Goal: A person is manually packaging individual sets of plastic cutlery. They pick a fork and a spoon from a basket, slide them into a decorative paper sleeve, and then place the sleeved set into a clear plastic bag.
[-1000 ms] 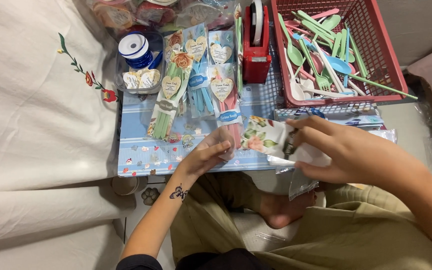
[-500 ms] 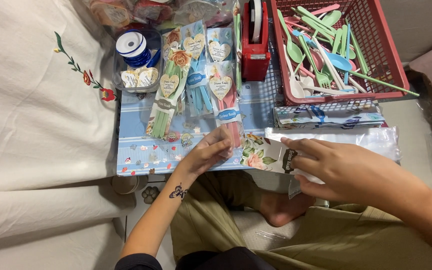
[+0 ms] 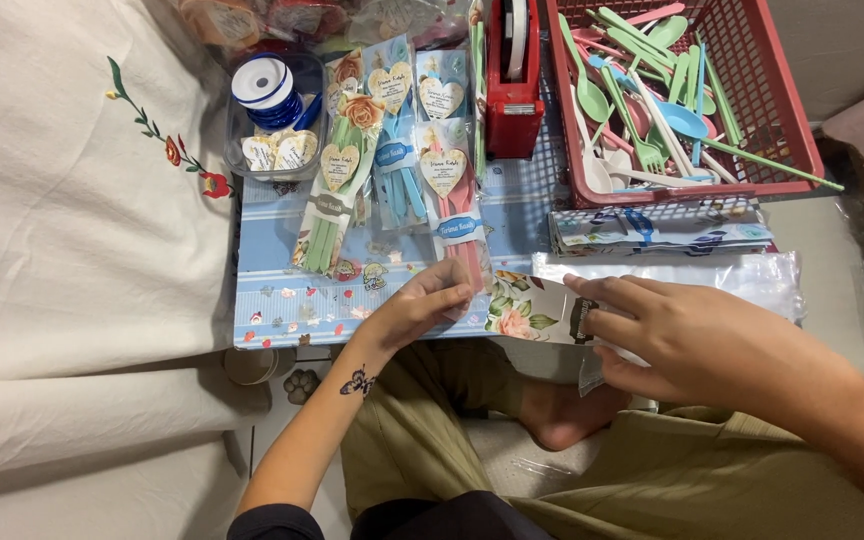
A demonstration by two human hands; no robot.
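Apparently both hands, left hand [image 3: 422,305] and right hand [image 3: 692,340], pinched the floral packet [image 3: 527,310] with closed fingers; careless pulling could tear it.

Red basket [image 3: 790,150] of pastel plastic cutlery [image 3: 642,95] — red tape dispenser [image 3: 513,85], blue ribbon spool [image 3: 264,92], packaged cutlery sets [image 3: 392,160] alongside.

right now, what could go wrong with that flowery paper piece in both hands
1. The flower-printed paper piece is pinched by the left hand and right hand at the board's front edge, so it may crease or tear if pulled unevenly.
2. The clear plastic sleeves lie loose under the right hand; they could slide off.
3. A long green plastic stick pokes out of the red plastic basket and might snag a sleeve.
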